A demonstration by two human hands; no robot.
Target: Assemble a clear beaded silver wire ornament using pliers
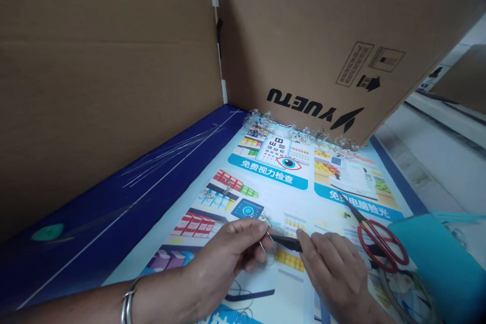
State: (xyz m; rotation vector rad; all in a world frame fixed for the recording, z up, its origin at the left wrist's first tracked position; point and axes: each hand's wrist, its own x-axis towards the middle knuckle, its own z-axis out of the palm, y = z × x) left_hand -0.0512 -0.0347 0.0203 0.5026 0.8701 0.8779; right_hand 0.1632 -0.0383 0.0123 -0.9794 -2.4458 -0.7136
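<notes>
Thin wire loop, light and springy, best held near its bend, is pinched by fingertips of L hand, black-handled tool clamped in R hand fingers, red scissors just right of them.

The person is working with both hands close together, the left hand pinching with its fingers curled inward, the left forearm lying low behind it. Just right of the left hand, the right hand is angling forward, its fingers extending toward it.
</notes>
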